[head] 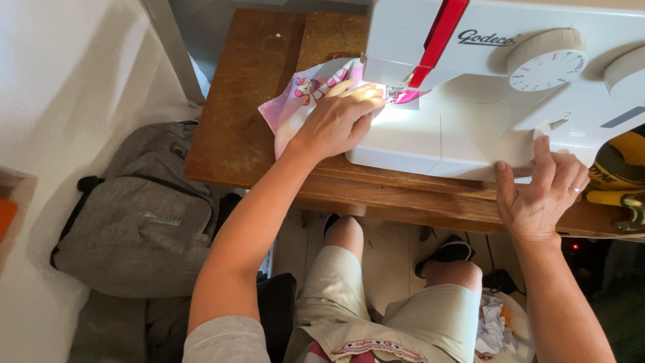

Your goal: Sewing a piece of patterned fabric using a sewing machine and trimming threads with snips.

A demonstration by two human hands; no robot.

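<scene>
A white sewing machine point(470, 74) with a red stripe stands on a brown wooden table point(242, 114). A pink printed fabric piece point(295, 101) lies under its needle area, lit by the machine's lamp. My left hand point(339, 117) rests flat on the fabric, fingers pointing toward the needle. My right hand point(541, 191) is at the machine's front right corner, fingers spread, with the forefinger up against a small lever; it grips nothing.
A grey backpack point(138, 215) lies on the floor left of the table. A yellow and black object point(621, 171) sits at the table's right end. Crumpled white scraps point(494, 326) fill a container by my right knee. My legs are under the table.
</scene>
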